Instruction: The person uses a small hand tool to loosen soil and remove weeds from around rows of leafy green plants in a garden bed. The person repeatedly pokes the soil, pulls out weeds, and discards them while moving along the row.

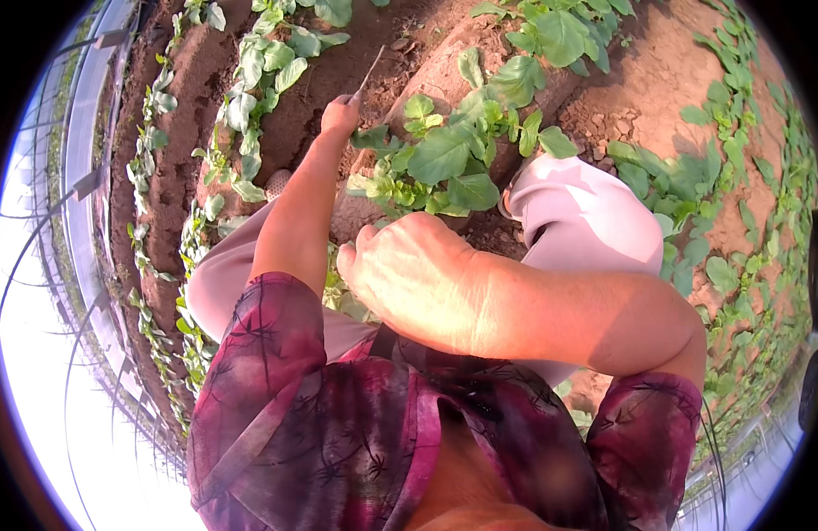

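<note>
My left hand (340, 114) reaches forward, closed around a thin, rod-like tool (370, 72) whose far end tapers. Its exact kind cannot be told. Below it lies bare brown soil, with a broad-leaved green plant (442, 156) just to the right. Close to my body, my right hand (409, 269) crosses in front of me, back upward and fingers curled. Its palm is hidden, so whether it holds anything cannot be told. The plant's lower leaves lie just beyond its knuckles.
My bent legs in pale trousers (588, 212) flank the plant. A row of leafy plants (253, 93) runs along the left, and more foliage (734, 133) spreads at the right. Bare soil (661, 73) shows between rows. Curved greenhouse-like framing (83, 186) lines the left edge.
</note>
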Demonstrator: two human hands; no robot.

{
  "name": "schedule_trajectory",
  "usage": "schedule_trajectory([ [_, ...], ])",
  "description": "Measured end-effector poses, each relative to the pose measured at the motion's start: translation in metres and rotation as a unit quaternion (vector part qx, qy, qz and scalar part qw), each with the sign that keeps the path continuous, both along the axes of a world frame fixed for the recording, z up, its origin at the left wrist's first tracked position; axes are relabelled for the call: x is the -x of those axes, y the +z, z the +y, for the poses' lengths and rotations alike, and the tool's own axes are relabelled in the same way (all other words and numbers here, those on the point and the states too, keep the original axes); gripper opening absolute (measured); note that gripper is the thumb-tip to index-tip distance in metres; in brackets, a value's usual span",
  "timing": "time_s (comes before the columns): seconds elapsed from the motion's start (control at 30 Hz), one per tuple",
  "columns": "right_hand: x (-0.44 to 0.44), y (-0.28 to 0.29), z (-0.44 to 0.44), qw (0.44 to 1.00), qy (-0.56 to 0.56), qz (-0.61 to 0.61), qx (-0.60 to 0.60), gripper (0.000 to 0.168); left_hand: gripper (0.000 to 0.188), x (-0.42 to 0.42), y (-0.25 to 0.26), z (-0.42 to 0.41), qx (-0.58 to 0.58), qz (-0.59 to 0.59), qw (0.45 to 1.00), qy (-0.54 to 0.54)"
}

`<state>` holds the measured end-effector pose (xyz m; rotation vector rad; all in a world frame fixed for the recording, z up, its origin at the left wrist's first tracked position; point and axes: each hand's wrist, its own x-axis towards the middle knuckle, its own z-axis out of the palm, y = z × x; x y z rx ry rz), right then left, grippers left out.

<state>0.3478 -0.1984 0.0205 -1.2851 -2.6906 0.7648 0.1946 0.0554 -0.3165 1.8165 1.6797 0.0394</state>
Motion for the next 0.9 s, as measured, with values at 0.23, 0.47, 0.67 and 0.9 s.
schedule_trajectory([
  [0.23,0.001,-0.001,0.003,1.0,-0.001,-0.001,-0.005,0.025,0.037,0.012,0.001,0.004,0.112,-0.122,0.98,0.111],
  [0.47,0.007,-0.004,0.007,0.999,0.018,-0.033,0.01,0.022,0.034,0.126,-0.003,-0.035,0.114,-0.097,0.978,0.146],
  [0.67,0.009,-0.011,0.009,0.998,0.03,-0.035,0.047,0.022,0.031,0.183,0.014,-0.078,0.152,-0.076,0.962,0.213],
  [0.9,0.005,-0.011,0.009,0.995,0.011,-0.062,0.078,0.019,0.036,0.142,0.05,-0.088,0.108,-0.099,0.968,0.204],
])
